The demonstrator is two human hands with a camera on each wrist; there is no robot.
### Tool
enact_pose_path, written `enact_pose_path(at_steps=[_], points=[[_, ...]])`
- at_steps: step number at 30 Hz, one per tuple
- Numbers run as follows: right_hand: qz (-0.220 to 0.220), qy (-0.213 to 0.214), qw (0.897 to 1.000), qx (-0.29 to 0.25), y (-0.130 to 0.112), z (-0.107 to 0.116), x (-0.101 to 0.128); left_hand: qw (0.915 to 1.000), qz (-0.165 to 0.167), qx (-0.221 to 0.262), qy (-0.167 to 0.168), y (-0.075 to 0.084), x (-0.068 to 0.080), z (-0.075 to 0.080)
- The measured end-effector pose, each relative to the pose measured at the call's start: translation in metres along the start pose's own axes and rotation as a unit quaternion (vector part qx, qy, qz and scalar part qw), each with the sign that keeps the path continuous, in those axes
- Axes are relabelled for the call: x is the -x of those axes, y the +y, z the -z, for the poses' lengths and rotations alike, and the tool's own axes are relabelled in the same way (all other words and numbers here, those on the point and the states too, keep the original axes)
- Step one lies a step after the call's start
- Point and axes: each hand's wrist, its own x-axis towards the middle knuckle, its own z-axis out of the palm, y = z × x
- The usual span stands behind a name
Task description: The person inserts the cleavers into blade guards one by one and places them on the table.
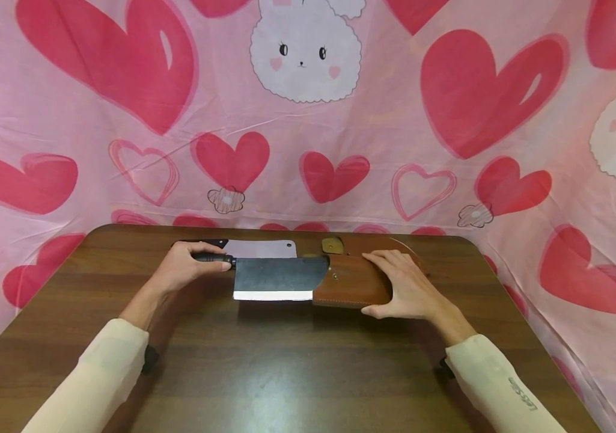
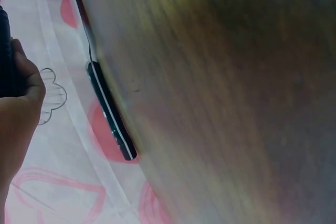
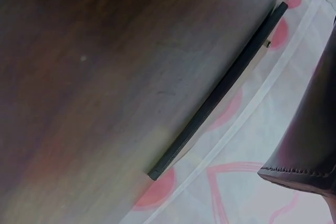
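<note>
My left hand [image 1: 183, 264] grips the black handle [image 1: 211, 257] of a cleaver [image 1: 275, 276] with a dark blade and a bright edge facing me. The far part of its blade sits inside a brown leather sheath [image 1: 351, 284]. At the sheath's right end, my right hand [image 1: 410, 285] holds it between thumb and fingers. Both are raised above the table, level from side to side. In the left wrist view, fingers wrap the dark handle [image 2: 10, 61] at the left edge. A stitched corner of the held sheath [image 3: 310, 174] shows in the right wrist view.
Behind lies a second cleaver [image 1: 261, 248] with a silvery blade and riveted black handle [image 2: 113, 114]. Another brown sheath [image 1: 364, 243] with a brass-coloured flap lies to its right, seen edge-on in the right wrist view. The wooden table [image 1: 264, 373] backs onto a pink heart-patterned cloth [image 1: 335, 132].
</note>
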Motion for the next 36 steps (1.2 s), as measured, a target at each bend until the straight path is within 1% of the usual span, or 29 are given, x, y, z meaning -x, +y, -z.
enact_pose_path(at_steps=[4,10,17,22,24,28,30,32,36], points=[[0.003,0.002,1.0,0.001,0.0,-0.001,-0.002,1.0,-0.001,0.006,0.006,0.0,0.0,-0.001],[-0.002,0.001,1.0,-0.004,-0.003,-0.001,-0.004,0.9992,-0.002,0.036,0.016,0.0,0.0,-0.002],[0.001,-0.003,1.0,-0.008,-0.006,-0.002,-0.007,0.9975,0.005,0.069,0.015,0.002,0.0,-0.004],[0.001,-0.007,1.0,-0.008,-0.008,-0.002,-0.009,0.9971,0.007,0.075,0.014,0.004,0.0,-0.006],[0.0,-0.009,1.0,-0.01,-0.009,-0.002,-0.009,0.9972,0.009,0.073,0.012,0.008,0.002,-0.007],[-0.002,-0.012,1.0,-0.012,-0.012,-0.002,-0.011,0.9974,0.016,0.069,0.007,0.029,0.012,-0.008],[-0.002,-0.012,1.0,-0.013,-0.013,-0.002,-0.012,0.9972,0.02,0.072,0.007,0.034,0.013,-0.009],[-0.001,-0.01,1.0,-0.016,-0.013,-0.002,-0.012,0.997,0.02,0.075,0.008,0.031,0.011,-0.01],[0.001,-0.009,1.0,-0.019,-0.014,-0.002,-0.012,0.9967,0.024,0.078,0.006,0.014,0.001,-0.012]])
